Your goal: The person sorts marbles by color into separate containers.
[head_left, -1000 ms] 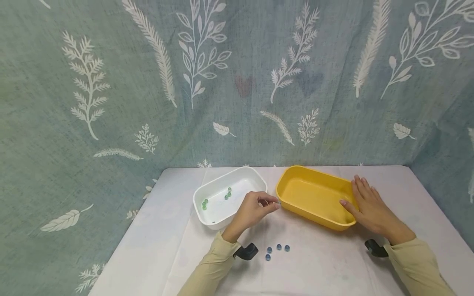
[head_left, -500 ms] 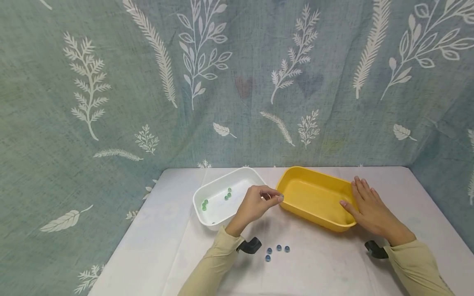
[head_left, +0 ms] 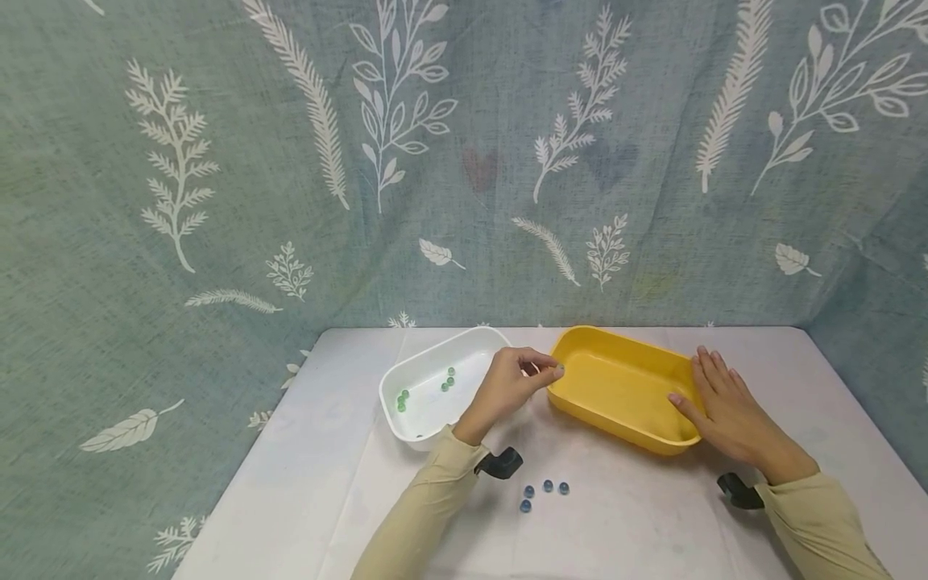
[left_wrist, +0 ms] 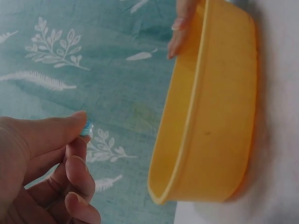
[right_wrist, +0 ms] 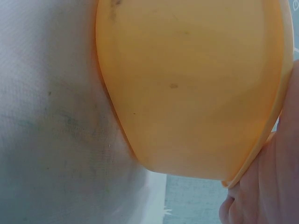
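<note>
Between thumb and index fingertip my left hand pinches a small blue glass marble. It is raised at the left rim of the yellow tub, and the marble shows just past the fingertips in the left wrist view. My right hand rests on the tub's right rim, fingers straight and the thumb reaching over the inside. In the right wrist view the fingers lie along the rim. No marbles show on the visible floor of the yellow tub.
Left of the yellow tub stands a white tub with several green marbles in it. Several blue marbles lie on the white cloth in front of the tubs. A patterned curtain hangs behind the table.
My left hand has moved up and to the right with the blue marble, from beside the yellow tub's corner to its left rim. The right hand has stayed on the rim.
</note>
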`<state>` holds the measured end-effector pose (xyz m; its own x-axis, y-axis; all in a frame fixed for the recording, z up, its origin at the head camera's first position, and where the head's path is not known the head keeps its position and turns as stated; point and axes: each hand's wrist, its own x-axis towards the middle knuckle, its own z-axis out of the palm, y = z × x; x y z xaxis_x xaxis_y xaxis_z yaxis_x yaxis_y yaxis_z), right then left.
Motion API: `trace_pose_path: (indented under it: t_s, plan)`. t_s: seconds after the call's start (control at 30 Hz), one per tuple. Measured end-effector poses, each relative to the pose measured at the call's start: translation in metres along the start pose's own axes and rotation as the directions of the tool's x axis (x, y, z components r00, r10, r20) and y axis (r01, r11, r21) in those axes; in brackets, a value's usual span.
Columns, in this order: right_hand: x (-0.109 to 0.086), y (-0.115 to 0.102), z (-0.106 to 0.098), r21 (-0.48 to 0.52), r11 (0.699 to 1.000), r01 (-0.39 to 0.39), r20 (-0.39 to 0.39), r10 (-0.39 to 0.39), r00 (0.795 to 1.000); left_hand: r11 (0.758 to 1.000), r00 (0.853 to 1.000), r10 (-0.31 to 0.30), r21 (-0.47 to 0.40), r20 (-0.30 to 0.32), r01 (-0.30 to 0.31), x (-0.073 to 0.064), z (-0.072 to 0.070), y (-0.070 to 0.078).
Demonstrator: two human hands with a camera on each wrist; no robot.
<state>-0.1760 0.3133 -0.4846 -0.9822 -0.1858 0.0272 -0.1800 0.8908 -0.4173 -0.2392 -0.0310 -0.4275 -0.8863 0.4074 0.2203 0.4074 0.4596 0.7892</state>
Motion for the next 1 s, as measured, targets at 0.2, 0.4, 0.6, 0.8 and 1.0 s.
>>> trace_pose_path:
  t_s: [0.2,0.4,0.6,0.8,1.0]
  plan:
    - [0.000,0.001,0.001,0.008,1.000,-0.003,0.002,0.002,1.000,1.000,1.000,0.013,-0.003,0.006,-0.013,0.010,0.003,0.004]
    - [-0.001,0.001,0.002,0.005,1.000,0.002,-0.007,-0.002,1.000,1.000,1.000,0.015,0.005,0.005,-0.015,0.020,0.006,0.010]
    - [0.001,0.000,0.001,0.004,1.000,0.005,-0.014,-0.005,1.000,1.000,1.000,0.004,0.027,0.001,-0.005,0.028,0.010,0.011]
    - [0.001,-0.001,0.000,0.013,1.000,0.010,-0.020,-0.009,1.000,1.000,1.000,-0.009,0.021,0.005,0.008,0.033,0.015,0.012]
    - [-0.001,-0.002,0.002,0.024,1.000,-0.003,-0.011,0.004,1.000,1.000,1.000,-0.009,0.024,0.022,0.009,0.036,0.019,0.013]
